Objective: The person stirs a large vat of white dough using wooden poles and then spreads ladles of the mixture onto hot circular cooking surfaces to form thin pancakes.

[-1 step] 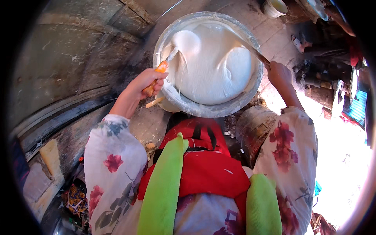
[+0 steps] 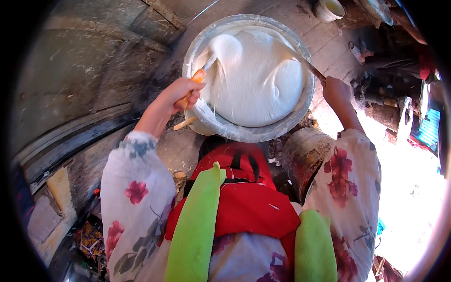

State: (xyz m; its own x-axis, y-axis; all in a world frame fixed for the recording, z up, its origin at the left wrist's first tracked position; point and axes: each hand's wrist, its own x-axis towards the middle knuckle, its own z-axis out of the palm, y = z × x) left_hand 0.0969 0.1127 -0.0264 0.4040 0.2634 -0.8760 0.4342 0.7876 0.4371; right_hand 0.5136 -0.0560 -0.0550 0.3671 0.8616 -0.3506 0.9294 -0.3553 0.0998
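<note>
A big grey basin [image 2: 253, 136] in front of me holds a mass of thick, stretchy white dough [image 2: 244, 89]. My left hand [image 2: 181, 94] is closed around the orange-brown handle of a metal-necked tool [image 2: 197, 77] at the basin's left side. The tool's far end is sunk in the dough, so its kind is hidden. My right hand [image 2: 337, 94] grips a long thin dark stick [image 2: 314, 70] over the right rim. Its far end meets the dough, which rises in folds near both tools.
A pale container with a wooden handle [image 2: 184, 123] sits beside the basin's lower left. A stained bucket [image 2: 305, 155] stands near my right forearm. At the back right are a white bucket [image 2: 330, 10] and another person's foot [image 2: 356, 52]. A dirty wall panel [image 2: 89, 70] rises on the left.
My left hand and its tool have shifted slightly to the right. My right hand has barely moved.
</note>
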